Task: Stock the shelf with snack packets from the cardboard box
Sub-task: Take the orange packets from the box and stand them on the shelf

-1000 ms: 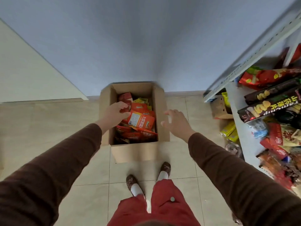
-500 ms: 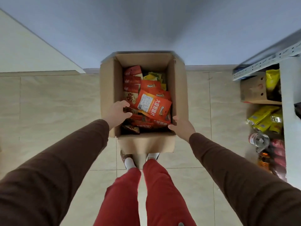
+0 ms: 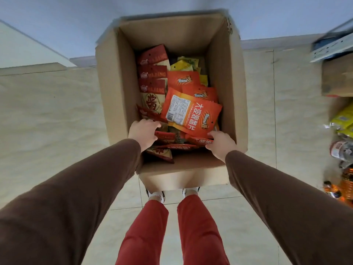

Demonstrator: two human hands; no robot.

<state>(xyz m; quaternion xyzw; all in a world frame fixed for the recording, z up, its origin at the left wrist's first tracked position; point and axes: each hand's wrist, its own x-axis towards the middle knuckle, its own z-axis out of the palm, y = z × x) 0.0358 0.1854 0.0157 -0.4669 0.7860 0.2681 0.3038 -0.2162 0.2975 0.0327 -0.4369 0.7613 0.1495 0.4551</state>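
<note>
Floor: pale beige tiles (image 3: 47,115) with thin grout lines.
Wall: light blue-grey (image 3: 66,20), meeting the floor at a low skirting.
Left corner: a cream panel (image 3: 23,52) slants along the wall.
Legs: red trousers (image 3: 145,230), white socks (image 3: 155,195) just showing.
Sleeves: brown (image 3: 72,197).

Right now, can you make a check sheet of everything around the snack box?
Surface: pale tiled floor; box stands on it.
Job's things: open cardboard box holding many packets; orange packet on top, red packets at left, yellow packets behind.
Clutter: bottles and yellow bags at right edge, blurred.
Hands: left hand and right hand both inside the box among packets; grip unclear.
Cables: nothing seen.
Surroundings: blue-grey wall; shelf corner at right.
</note>
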